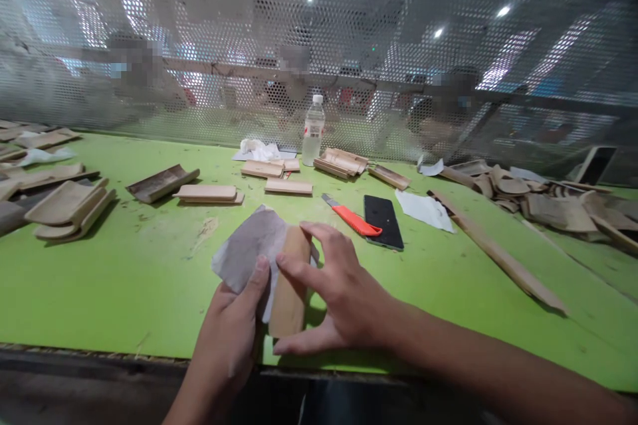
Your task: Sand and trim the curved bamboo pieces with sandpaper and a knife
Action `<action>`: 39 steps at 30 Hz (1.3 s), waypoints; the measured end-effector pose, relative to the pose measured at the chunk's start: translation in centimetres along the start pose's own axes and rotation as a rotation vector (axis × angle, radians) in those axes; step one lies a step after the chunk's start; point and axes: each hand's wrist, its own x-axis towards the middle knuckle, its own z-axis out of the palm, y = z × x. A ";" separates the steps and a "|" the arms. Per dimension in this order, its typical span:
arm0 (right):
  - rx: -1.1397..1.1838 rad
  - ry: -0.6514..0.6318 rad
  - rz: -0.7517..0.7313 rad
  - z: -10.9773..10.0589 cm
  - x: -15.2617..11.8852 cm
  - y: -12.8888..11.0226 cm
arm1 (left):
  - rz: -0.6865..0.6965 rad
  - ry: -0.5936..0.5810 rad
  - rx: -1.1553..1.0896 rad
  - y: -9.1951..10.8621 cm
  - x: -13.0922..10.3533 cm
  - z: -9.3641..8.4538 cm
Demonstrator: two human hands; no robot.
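Close to the table's front edge, a pale bamboo piece [289, 295] is gripped by my right hand [343, 282], its thumb at the near end and its fingers over the top and far end. My left hand [232, 319] pinches a creased grey sheet of sandpaper [252, 246] under its thumb. The sandpaper lies along the left side of the bamboo and partly behind it; a bit of it shows past the right side. My left fingers are mostly hidden below the sheet. Beyond my right hand lie an orange utility knife [356, 220] and a black phone [386, 219].
Curved bamboo pieces lie stacked on the green table [124, 292], including a left stack [72, 209] and a right heap [553, 206]. A long bamboo strip [503, 255] lies at right. A water bottle [314, 133] stands before a perforated metal screen [224, 20]; people sit behind it.
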 end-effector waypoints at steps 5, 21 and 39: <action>-0.010 -0.015 0.102 0.1 0.3 0.0 | 0.063 -0.041 0.040 0.4 0.1 0.1; 0.127 -0.063 0.189 0.1 0.2 -0.9 | 0.038 0.062 0.199 0.7 -0.3 0.1; 0.120 -0.028 -0.073 0.7 0.3 0.2 | -0.128 -0.091 -0.125 0.0 0.7 -0.2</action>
